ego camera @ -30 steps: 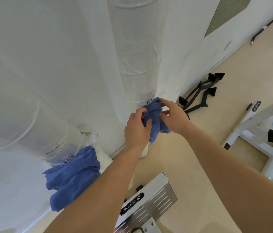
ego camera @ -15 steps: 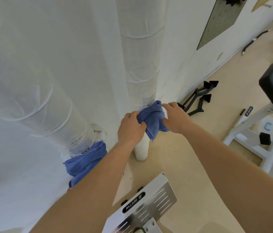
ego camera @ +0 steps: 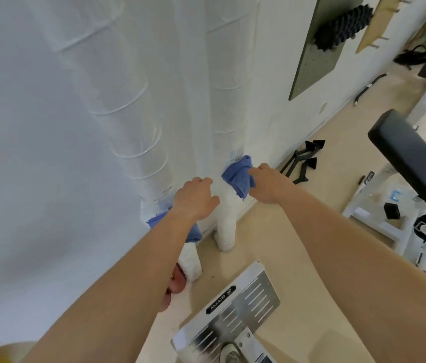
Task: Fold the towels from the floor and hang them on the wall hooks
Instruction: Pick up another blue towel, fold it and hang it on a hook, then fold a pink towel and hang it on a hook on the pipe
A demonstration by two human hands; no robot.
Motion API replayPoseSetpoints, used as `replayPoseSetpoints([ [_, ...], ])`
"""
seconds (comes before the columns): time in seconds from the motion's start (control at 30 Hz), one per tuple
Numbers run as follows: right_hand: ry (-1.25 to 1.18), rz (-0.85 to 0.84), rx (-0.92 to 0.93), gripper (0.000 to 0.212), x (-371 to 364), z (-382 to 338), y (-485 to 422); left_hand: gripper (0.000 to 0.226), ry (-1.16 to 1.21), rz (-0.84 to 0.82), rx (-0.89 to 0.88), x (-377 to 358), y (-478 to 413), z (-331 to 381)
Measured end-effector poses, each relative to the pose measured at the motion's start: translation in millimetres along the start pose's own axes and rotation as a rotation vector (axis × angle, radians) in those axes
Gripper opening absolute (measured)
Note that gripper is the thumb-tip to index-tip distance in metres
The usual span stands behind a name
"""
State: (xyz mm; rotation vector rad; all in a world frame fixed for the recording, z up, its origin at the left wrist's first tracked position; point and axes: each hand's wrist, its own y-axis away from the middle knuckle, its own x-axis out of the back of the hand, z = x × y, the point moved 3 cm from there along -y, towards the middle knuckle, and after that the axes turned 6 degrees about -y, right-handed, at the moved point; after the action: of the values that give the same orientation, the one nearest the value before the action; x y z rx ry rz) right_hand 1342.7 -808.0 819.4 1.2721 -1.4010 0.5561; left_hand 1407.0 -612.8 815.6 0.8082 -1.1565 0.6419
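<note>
Right hand (ego camera: 267, 183) grips blue towel (ego camera: 236, 176) | left hand (ego camera: 196, 199) loose, empty | white wall (ego camera: 49, 153) | beige floor (ego camera: 272, 231)

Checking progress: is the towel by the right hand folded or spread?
Folded: the towel is a compact blue bundle, held by the right hand.

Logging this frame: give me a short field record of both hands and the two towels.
upper towel: blue, bunched, hanging against the wall
lower towel: blue, lower left on the wall, partly hidden behind the left arm
right hand: grips the upper towel's right side
left hand: off both towels, fingers loosely curled, holding nothing
floor: metal plate, black handles
</note>
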Motion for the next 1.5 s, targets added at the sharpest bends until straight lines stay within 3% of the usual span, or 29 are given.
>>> replayPoseSetpoints([
  [0.13,0.001,0.034,-0.024,0.044,-7,-22,68,0.055,-0.052,-0.003,-0.041,-4,49,-8],
  [0.4,-0.115,0.084,-0.268,0.059,-75,-25,234,0.053,-0.057,-0.066,-0.280,-49,163,8],
  [0.93,-0.385,0.030,-0.788,0.057,-286,-54,566,0.056,-0.142,-0.389,-0.664,-182,411,51],
  [1.23,-0.611,0.186,-1.132,0.045,-383,-66,763,0.052,-0.267,-0.538,-0.977,-264,572,119],
  [1.5,-0.799,0.268,-1.454,0.056,-491,-119,963,0.042,-0.391,-0.604,-1.278,-328,771,158],
])
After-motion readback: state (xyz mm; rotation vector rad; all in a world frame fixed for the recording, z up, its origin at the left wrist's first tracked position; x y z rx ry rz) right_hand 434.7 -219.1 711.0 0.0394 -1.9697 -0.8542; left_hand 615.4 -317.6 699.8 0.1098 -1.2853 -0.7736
